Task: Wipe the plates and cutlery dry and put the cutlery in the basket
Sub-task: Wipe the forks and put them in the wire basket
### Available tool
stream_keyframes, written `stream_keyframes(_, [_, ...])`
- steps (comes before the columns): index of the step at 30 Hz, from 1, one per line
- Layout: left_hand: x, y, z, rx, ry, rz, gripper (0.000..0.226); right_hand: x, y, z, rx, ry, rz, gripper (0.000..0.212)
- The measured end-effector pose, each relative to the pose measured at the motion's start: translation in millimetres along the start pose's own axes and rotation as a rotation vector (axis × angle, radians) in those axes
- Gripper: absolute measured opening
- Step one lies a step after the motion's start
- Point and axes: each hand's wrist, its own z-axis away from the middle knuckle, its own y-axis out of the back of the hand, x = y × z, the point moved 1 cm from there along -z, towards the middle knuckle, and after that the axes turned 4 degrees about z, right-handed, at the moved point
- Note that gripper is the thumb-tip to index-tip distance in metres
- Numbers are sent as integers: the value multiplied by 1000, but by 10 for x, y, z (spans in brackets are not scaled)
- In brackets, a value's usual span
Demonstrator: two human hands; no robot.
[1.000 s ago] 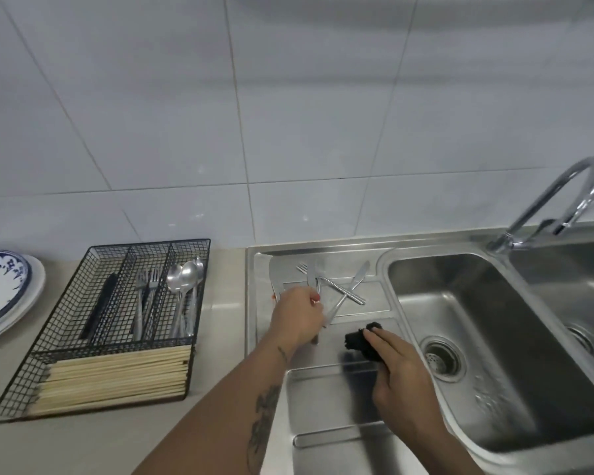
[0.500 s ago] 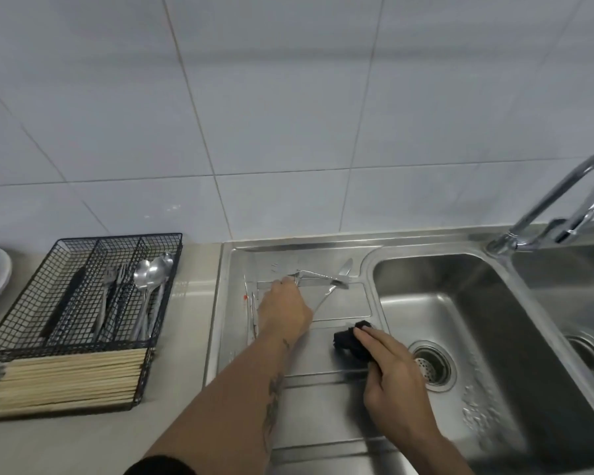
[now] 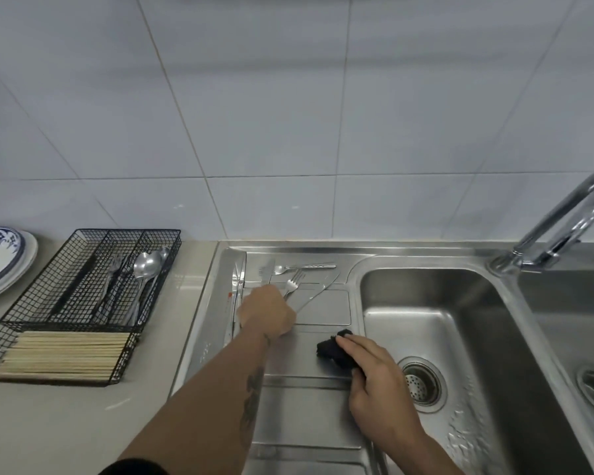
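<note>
On the steel drainboard (image 3: 323, 306) I saw the left hand (image 3: 266, 311) gripping a fork (image 3: 293, 284); the right hand (image 3: 374, 375) pressed a black cloth (image 3: 331, 351) beside it.

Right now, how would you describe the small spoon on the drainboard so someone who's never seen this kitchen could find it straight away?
Start at the steel sink and look to the flat drainboard on its left. Along the drainboard's back edge, near the tiled wall, loose cutlery lies beyond the left hand. The small spoon is the piece farthest back, lying sideways with its bowl to the left, while the fork and knife beside it lie diagonally.
</note>
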Motion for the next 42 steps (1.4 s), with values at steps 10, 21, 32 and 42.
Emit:
stream_keyframes(10, [-271, 53, 364, 45, -73, 22, 23, -149, 130, 70, 6, -19, -35, 60])
stream_keyframes(21, [-777, 350, 1039, 70, -413, 257, 18, -1036, -44, 228, 104, 287, 119, 68])
stream_keyframes(32, [-1260, 808, 1336, 205, -564, 381, 13, -1541, -298, 330, 227, 430, 472, 53])
stream_keyframes(42, [-1550, 857, 1238, 99, -542, 264, 14, -1466, 8, 311, 381, -18, 259, 59])
